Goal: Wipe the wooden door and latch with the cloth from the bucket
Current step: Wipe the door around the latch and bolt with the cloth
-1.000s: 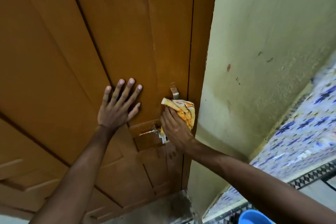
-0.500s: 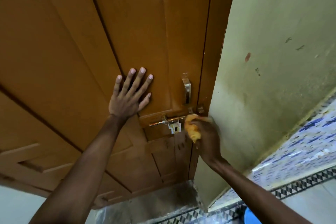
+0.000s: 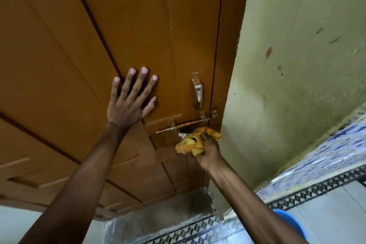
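The brown wooden door [image 3: 83,49] fills the left and centre of the view. My left hand [image 3: 129,101] lies flat on it with fingers spread, left of the metal handle [image 3: 198,90]. Below the handle runs the brass sliding latch [image 3: 184,125]. My right hand [image 3: 209,150] grips a crumpled yellow-orange cloth [image 3: 193,141] and holds it against the door just under the latch's right end, by the door's edge. The cloth hides a small white piece hanging under the latch. The blue bucket [image 3: 293,222] peeks out at the bottom right behind my right forearm.
A pale green wall [image 3: 297,65] with marks stands right of the door frame. Blue patterned tiles [image 3: 340,148] and a black-and-white border strip [image 3: 316,190] run along its base. A grey concrete threshold [image 3: 158,214] lies below the door.
My right hand has carried the cloth down from the handle to below the latch's right end, and the cloth has spread out to the left. The left hand stays flat on the door.
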Demonstrator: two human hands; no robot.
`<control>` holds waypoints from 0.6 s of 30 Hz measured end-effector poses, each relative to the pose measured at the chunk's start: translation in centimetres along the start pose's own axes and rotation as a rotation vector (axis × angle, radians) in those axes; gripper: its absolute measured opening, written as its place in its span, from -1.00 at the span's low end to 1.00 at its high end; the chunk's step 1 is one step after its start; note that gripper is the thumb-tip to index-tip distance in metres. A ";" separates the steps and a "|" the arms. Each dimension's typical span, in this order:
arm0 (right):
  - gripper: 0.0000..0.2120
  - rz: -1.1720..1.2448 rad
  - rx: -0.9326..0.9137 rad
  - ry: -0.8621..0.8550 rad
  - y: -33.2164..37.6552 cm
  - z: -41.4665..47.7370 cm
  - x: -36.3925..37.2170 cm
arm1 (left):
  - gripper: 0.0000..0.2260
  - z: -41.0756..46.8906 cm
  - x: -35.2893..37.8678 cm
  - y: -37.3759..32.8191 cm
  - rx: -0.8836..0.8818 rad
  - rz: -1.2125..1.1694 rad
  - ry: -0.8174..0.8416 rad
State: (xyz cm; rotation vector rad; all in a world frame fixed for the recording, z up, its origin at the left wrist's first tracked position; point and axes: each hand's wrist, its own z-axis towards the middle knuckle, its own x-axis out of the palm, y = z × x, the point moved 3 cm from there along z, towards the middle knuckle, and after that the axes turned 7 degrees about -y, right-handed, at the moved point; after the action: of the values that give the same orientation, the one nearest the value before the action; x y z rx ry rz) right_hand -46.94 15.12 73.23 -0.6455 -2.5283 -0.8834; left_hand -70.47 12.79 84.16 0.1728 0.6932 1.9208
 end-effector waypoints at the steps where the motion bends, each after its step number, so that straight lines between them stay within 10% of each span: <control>1: -0.79 0.062 0.031 0.052 -0.6 0.2 1.1 | -0.37 0.0 0.0 0.0 0.001 0.002 0.002; 6: -0.65 -0.385 -0.127 0.119 -1.0 1.0 3.8 | -0.35 -0.1 0.1 0.0 0.009 0.011 0.016; 10: -0.60 -0.244 -0.020 -0.024 -1.4 3.0 5.3 | -0.35 -0.3 0.2 -0.1 0.008 0.022 0.008; 14: -0.66 -0.771 -0.401 -0.038 -1.7 2.8 4.3 | -0.35 0.1 -0.1 0.0 0.006 0.020 0.016; 18: -0.80 -0.534 -0.340 -0.022 -2.2 2.5 3.1 | -0.36 0.0 0.0 0.0 -0.003 0.025 0.020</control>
State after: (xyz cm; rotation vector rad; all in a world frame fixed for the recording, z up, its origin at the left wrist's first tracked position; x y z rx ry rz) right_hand -51.21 16.12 71.84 -0.0532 -2.6334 -1.5138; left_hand -70.48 12.79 84.12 0.1612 0.7042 1.9493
